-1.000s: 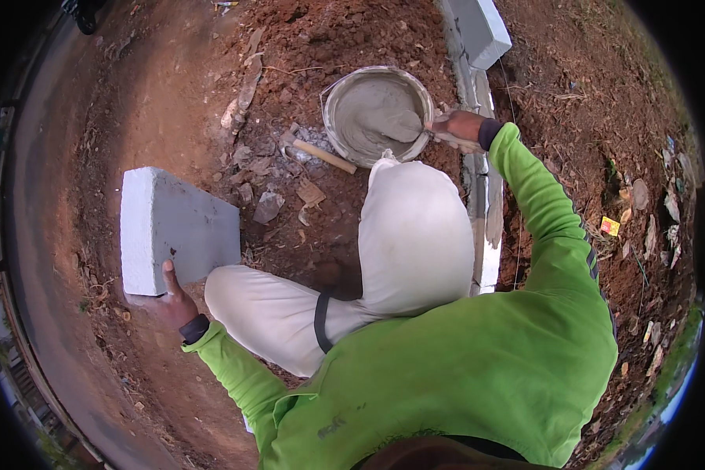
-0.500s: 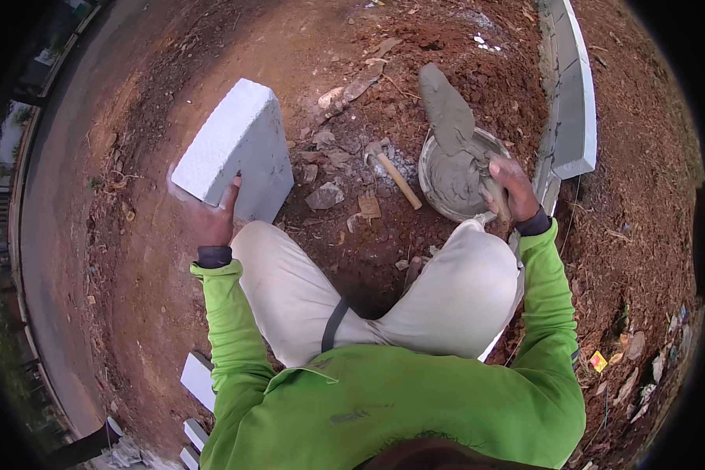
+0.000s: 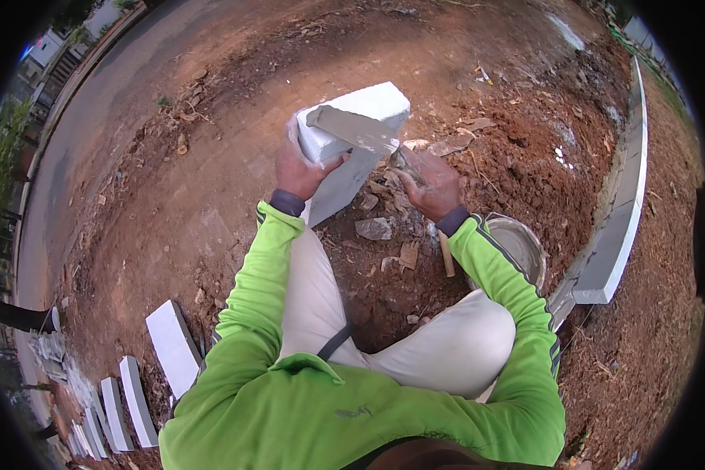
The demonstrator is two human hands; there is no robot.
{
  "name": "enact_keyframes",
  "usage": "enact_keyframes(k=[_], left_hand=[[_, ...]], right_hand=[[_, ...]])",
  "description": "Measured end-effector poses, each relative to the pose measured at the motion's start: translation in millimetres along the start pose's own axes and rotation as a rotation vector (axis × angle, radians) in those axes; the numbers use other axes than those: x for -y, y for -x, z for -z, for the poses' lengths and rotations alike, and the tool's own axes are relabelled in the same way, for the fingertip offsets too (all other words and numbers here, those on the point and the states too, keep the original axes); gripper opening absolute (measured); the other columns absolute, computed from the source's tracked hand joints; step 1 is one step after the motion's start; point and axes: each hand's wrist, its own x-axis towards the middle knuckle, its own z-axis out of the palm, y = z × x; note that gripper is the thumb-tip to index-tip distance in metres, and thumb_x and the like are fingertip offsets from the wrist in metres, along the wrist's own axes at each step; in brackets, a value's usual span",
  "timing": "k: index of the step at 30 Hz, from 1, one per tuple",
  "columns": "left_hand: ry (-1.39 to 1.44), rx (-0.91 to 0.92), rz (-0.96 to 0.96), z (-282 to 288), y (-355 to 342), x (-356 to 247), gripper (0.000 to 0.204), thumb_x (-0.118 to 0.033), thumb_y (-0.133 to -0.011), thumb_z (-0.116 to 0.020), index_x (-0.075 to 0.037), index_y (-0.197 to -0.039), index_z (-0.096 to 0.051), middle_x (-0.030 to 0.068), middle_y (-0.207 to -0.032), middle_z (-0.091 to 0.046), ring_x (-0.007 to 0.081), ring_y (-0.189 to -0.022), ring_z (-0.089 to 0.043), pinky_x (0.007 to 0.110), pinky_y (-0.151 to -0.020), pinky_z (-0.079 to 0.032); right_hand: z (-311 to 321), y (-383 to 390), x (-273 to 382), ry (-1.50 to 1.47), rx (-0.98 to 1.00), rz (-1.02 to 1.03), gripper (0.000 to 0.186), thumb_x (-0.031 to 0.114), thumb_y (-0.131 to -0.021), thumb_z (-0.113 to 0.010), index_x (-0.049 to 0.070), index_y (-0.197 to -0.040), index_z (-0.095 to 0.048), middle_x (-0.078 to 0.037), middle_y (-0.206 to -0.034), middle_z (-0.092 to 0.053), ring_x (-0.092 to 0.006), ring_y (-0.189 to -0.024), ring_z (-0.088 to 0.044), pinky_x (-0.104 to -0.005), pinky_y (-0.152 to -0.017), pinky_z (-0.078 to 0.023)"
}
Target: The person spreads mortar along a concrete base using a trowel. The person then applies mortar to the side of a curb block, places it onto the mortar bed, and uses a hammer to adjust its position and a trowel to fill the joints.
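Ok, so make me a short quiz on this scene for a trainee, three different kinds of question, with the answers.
1. Multiple choice: what is the left hand holding?
a) a coil of rope
b) a white block
c) a shovel
2. True or false: the right hand holds a trowel.
3. Which part of the green shirt partly hides the bucket?

Key: 1. b; 2. true; 3. the right sleeve.

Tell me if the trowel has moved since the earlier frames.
Yes. The trowel, in the right hand, has gone up and left in view relative to the bucket, from there to the white block.
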Motion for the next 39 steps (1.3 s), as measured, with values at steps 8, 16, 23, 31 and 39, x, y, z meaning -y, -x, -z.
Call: enact_keyframes(k=[8,16,23,31,39], left_hand=[[0.11,0.021,0.052,5.9,-7.0,5.0,0.108,-0.037,-0.063,-0.095,0.001,-0.146,-0.037,0.0227,-0.129,-0.061,0.0354,-0.119,-0.062,0.042,-0.102,-0.049],[0.084,0.012,0.03,-3.0,-12.9,8.4,0.109,-0.035,-0.063,-0.094,0.001,-0.148,-0.035,0.0234,-0.13,-0.061,0.0364,-0.119,-0.062,0.042,-0.102,-0.049],[0.094,0.026,0.03,0.0,-12.6,3.4,0.102,-0.031,-0.065,-0.094,0.001,-0.144,-0.038,0.0197,-0.129,-0.06,0.031,-0.118,-0.061,0.04,-0.102,-0.048],[0.124,0.016,-0.016,1.4,-12.2,2.2,0.1,-0.028,-0.065,-0.094,0.001,-0.143,-0.039,0.019,-0.13,-0.059,0.0305,-0.119,-0.06,0.04,-0.101,-0.048],[0.105,-0.009,-0.04,-3.0,-7.4,10.7,0.103,-0.03,-0.065,-0.094,0.001,-0.145,-0.038,0.0212,-0.132,-0.057,0.0327,-0.121,-0.059,0.041,-0.103,-0.047]], right_hand=[[36.8,21.9,-5.8,0.052,0.101,-0.145,0.045,0.018,-0.083,-0.078,0.008,-0.125,-0.069,-0.013,-0.088,-0.068,-0.0319,-0.079,-0.067,-0.04,-0.069,-0.055],[9.8,-2.1,-5.9,0.068,0.085,-0.214,0.051,0.017,-0.087,-0.072,0.005,-0.135,-0.061,-0.019,-0.099,-0.065,-0.0381,-0.088,-0.065,-0.0439,-0.077,-0.054],[45.9,48.0,-2.9,0.126,0.2,-0.26,0.052,0.014,-0.088,-0.071,0.004,-0.138,-0.059,-0.019,-0.096,-0.067,-0.0388,-0.087,-0.067,-0.0441,-0.078,-0.055],[66.1,-46.8,-5.2,-0.726,0.428,-0.883,0.045,0.043,-0.105,-0.052,0.001,-0.117,-0.062,-0.003,-0.065,-0.057,-0.0141,-0.049,-0.057,-0.0286,-0.046,-0.048],[97.0,-16.4,-19.4,-0.92,0.747,-1.144,0.057,0.057,-0.107,-0.038,0.004,-0.107,-0.059,0.001,-0.056,-0.046,-0.01,-0.034,-0.044,-0.0248,-0.032,-0.04]])
